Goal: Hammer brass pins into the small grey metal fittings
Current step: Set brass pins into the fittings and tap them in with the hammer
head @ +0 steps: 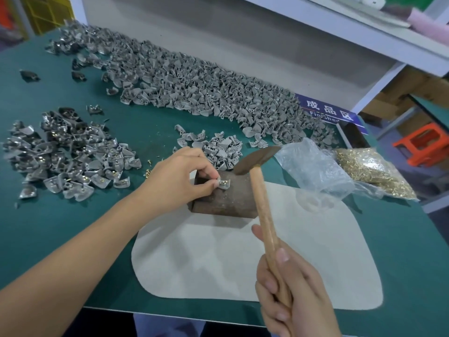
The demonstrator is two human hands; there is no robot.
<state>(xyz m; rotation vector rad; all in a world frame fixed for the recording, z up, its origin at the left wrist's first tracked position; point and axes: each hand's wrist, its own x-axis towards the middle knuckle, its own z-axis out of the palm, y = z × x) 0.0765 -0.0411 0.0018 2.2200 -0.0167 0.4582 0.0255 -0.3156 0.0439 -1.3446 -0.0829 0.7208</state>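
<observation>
Small grey fitting (223,184) pinched between thumb and curled fingertips of left hand (181,177), lying flat on top of dark rusty block (226,200). Brass pin (225,182) standing in the fitting, head up, long axis roughly vertical; too small to judge how deep. Left forearm stretched in from the lower left, wrist straight, knuckles up, hand resting on the block's left edge.

Hammer (263,203) gripped in right hand (289,293), fingers wrapped tight round the lower end of the wooden handle, thumb laid along the shaft. Handle's long axis running up and slightly left from that hand; dark head raised just right of and above the left fingertips, clear of the pin, its long axis slanting up to the right.

Block seated on pale felt pad (243,263) on green counter (73,215). Left of the left hand, heap of pinned fittings (68,156); just beyond it, small cluster of plain ones (218,147); farther off, long bank of grey fittings (194,79). Beyond the hammer head, clear plastic bag (313,166) and bag of brass pins (371,171).
</observation>
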